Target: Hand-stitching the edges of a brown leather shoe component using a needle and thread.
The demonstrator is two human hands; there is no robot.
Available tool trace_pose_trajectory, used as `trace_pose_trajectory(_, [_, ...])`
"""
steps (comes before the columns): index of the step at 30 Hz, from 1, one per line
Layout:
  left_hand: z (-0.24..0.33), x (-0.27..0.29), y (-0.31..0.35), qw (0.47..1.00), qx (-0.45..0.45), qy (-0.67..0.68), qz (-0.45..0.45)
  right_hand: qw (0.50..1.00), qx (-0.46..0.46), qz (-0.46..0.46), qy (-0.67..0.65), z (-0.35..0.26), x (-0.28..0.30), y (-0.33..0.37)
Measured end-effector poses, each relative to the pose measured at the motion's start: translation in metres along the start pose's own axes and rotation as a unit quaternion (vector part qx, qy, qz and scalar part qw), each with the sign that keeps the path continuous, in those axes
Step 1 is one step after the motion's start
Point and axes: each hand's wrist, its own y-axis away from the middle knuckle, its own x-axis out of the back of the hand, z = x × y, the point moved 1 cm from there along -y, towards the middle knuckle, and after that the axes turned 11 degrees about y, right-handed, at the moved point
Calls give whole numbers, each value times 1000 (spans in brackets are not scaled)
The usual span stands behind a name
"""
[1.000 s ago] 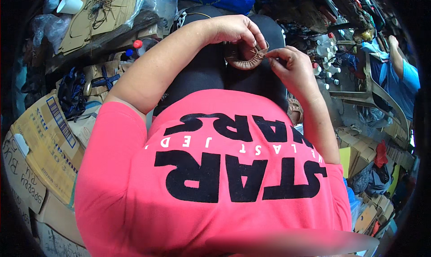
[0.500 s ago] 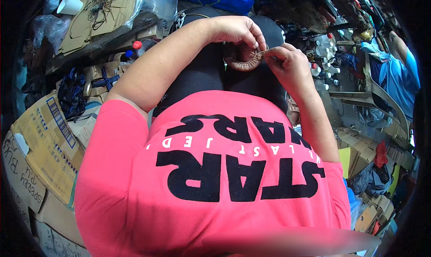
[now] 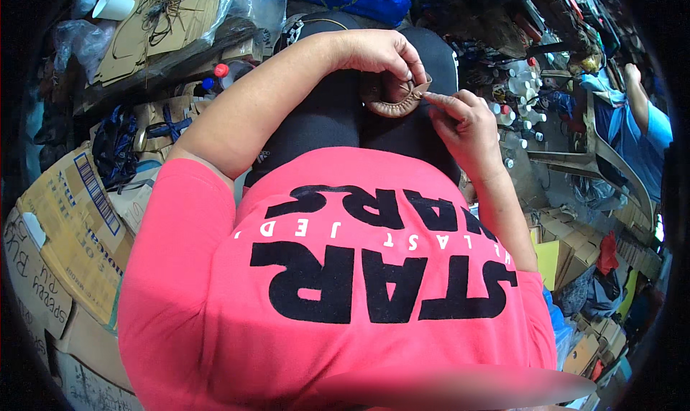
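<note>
"How did our brown pleated piece [image 3: 390, 109] seem?"
"Light, supple, best held by its rim. Over our lap [image 3: 309, 120], our left hand [image 3: 388, 54] pinched it; we couldn't tell whether our right hand [image 3: 471, 127] did."

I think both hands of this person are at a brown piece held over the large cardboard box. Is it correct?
Not quite; only the place is wrong. In the head view, the brown piece is over the person's dark trousers, not the cardboard box, which is at the left. The left hand and right hand are indeed both at it.
</note>
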Motion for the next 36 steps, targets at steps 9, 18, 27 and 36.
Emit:
trace_pose_trajectory(9, [2, -1, 0, 1000, 12, -18, -9, 997, 14, -79, -10, 1, 12, -22])
trace_pose_trajectory(18, [4, -2, 0, 999, -10, -27, -19, 984, -7, -156, -88, 9, 20, -32])
trace_pose_trajectory(27, [12, -4, 0, 991, -32, -125, -16, 942, -59, -182, -274, 44, -8, -23])
trace_pose_trajectory(36, [8, -2, -6, 990, -34, -135, -14, 916, -50, -212, -338, 56, -19, -29])
